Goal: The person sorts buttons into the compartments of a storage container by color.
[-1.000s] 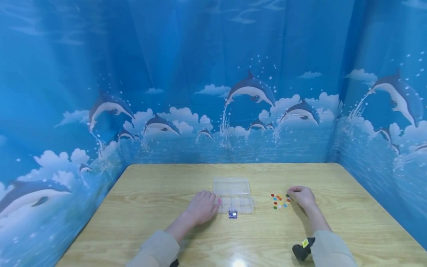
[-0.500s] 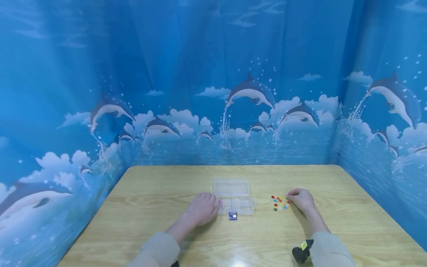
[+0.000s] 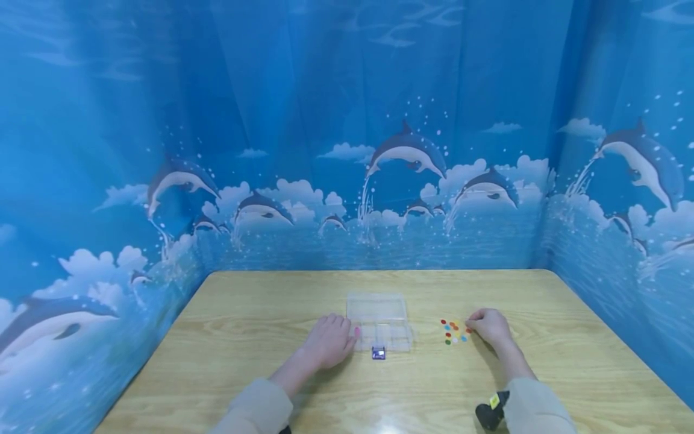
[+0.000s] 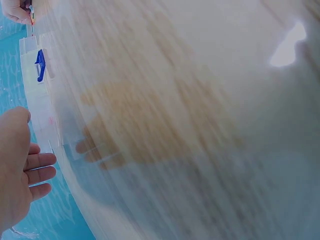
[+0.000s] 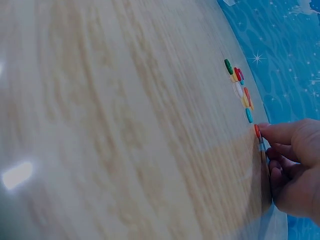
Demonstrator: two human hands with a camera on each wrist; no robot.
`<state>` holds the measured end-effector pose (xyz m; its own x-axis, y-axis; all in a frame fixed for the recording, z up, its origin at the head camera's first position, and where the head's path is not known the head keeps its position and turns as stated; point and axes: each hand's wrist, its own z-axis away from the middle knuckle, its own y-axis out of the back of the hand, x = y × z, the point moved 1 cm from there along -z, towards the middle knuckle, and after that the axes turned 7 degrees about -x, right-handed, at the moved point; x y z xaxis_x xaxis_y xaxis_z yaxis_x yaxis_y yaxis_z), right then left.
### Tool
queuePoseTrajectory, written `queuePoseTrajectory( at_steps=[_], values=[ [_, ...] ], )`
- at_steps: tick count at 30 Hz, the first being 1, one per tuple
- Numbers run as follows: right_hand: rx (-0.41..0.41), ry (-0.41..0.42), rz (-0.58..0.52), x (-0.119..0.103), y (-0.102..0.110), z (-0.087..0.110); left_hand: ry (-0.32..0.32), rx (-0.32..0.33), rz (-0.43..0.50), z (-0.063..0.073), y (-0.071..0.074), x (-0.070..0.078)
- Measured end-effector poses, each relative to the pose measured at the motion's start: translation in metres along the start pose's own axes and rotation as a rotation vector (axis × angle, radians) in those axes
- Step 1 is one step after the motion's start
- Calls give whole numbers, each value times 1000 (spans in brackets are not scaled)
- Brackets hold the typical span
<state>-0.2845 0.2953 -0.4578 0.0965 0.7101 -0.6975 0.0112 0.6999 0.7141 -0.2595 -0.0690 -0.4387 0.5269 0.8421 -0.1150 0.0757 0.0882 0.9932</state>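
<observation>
Clustering on the wood-grain table (image 3: 244, 337), coloured discs (image 3: 453, 327) are lying at three o'clock from the clear compartment box (image 3: 401, 337), its lid (image 3: 376, 306) lying open toward twelve and a pink piece (image 3: 357, 332) showing inside at nine. The right hand (image 3: 491, 326) is bending its fingertips beside a red disc (image 5: 257, 131); whether it is grasping anything, I can't tell. The left hand (image 3: 328, 341) is resting loose-fingered at the box's nine o'clock.

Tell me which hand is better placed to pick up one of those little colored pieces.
Right, I'd judge: the right hand has its fingertips beside the colored pieces, while the left hand is by the clear box, farther from them.
</observation>
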Motion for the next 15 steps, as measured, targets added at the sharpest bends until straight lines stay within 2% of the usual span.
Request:
queuePoseTrajectory(
  at_steps=[8, 15],
  values=[
    [-10, 14, 19, -2, 3, 3, -5, 3, 1, 0, 0, -1],
    [-10, -16, -9, 0, 3, 2, -8, 3, -4, 0, -1, -1]
  ],
)
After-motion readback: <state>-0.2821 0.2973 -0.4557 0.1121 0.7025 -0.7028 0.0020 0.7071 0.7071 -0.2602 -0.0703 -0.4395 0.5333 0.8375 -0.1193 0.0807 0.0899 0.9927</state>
